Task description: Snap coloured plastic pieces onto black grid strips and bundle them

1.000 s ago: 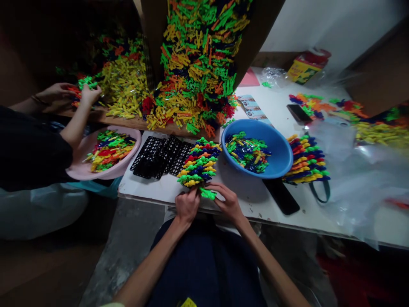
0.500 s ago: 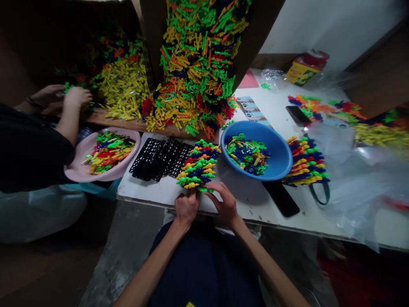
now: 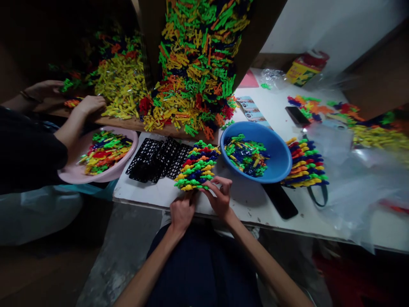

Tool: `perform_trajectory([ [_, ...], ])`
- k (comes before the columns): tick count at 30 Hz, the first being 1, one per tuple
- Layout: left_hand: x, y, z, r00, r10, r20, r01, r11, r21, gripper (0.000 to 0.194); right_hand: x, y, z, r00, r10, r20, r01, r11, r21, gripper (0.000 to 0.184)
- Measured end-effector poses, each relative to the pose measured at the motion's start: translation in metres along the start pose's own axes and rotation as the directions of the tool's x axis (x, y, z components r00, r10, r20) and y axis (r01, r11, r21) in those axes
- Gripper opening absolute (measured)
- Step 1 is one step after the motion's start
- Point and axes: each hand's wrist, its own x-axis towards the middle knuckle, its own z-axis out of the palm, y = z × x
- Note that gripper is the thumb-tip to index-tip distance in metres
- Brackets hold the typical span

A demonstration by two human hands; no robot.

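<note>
My left hand grips the near edge of a long stack of interlocked plastic building pieces, which are green, yellow, blue and red. It lies on the white table. My right hand pinches the stack's near right side with its fingertips. Part of the stack's lower end is hidden behind my fingers. A co-worker's hands are at the far left, above a wooden board heaped with loose pieces.
A blue basin of loose pieces stands right of my hands, beside a second stack. Black mesh trays, a pink bowl, phones and a clear plastic sheet surround them. A tall cardboard panel holds more pieces.
The bright green piece below the stack is no longer visible on its own. My hands have moved slightly up and closer together along the stack. The co-worker's nearer hand has shifted right along the board.
</note>
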Motion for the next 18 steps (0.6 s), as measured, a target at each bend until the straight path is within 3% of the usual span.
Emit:
perform_trajectory([
  [3,0.002,-0.001,0.0,1.0,0.011,0.008,-0.011,1.0,0.005,0.035,-0.004,0.0,0.003,0.999,-0.048,0.025,0.047,0.998,0.034,0.026],
  [7,0.005,-0.003,-0.003,0.998,0.006,0.06,-0.008,0.999,0.032,0.031,-0.012,-0.005,0.006,0.977,-0.148,0.154,0.132,0.985,0.11,0.031],
  [9,0.007,-0.005,-0.005,0.997,0.047,0.063,-0.048,0.998,0.028,0.031,-0.009,-0.007,0.004,0.978,-0.119,0.172,0.097,0.986,0.132,0.034],
  [13,0.007,-0.012,-0.01,0.992,0.12,0.034,-0.118,0.991,-0.057,0.034,0.011,-0.011,0.001,0.995,-0.025,0.092,0.011,0.988,0.156,0.035],
  [15,0.008,-0.018,-0.012,0.994,0.104,0.04,-0.099,0.989,-0.106,0.031,0.02,-0.011,0.002,0.998,-0.035,0.05,0.025,0.98,0.195,0.035],
  [18,0.011,-0.025,-0.014,0.998,0.047,0.03,-0.041,0.984,-0.175,0.029,0.026,-0.012,0.005,0.999,0.05,-0.004,-0.048,0.97,0.238,0.03],
])
